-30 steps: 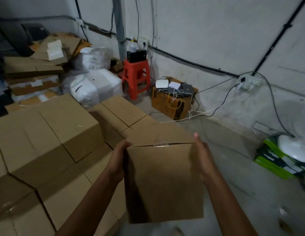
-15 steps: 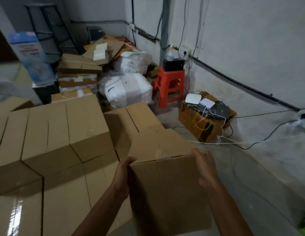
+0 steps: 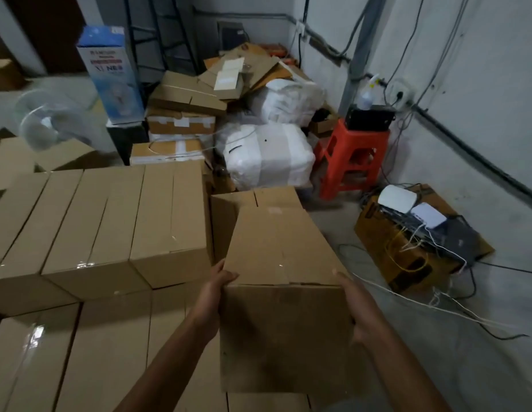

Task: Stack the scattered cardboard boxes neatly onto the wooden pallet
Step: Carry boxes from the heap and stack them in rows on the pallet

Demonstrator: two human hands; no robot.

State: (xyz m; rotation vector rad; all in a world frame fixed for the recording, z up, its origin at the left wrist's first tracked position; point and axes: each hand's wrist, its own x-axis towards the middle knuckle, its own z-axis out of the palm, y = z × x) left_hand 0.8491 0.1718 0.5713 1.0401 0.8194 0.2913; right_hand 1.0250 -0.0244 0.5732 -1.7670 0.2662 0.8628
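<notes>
Clasping carton [image 3: 284, 251] side edges, left hand [image 3: 212, 295] and right hand [image 3: 358, 310] grips; stacked boxes [image 3: 110, 227] leftward, open floor [image 3: 443, 370] rightward.

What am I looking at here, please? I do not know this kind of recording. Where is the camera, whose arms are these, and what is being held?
There is no machine here: a person works with bare hands. The picture comes from a wide-angle camera worn on the person's head, looking forward and down, so you see both forearms from above. The left hand and the right hand hold a plain cardboard box by its two sides. To the left is a stack of similar boxes, some sealed with shiny tape. Behind are white sacks, a red stool and, on the right, a box carrying network devices with cables.
</notes>
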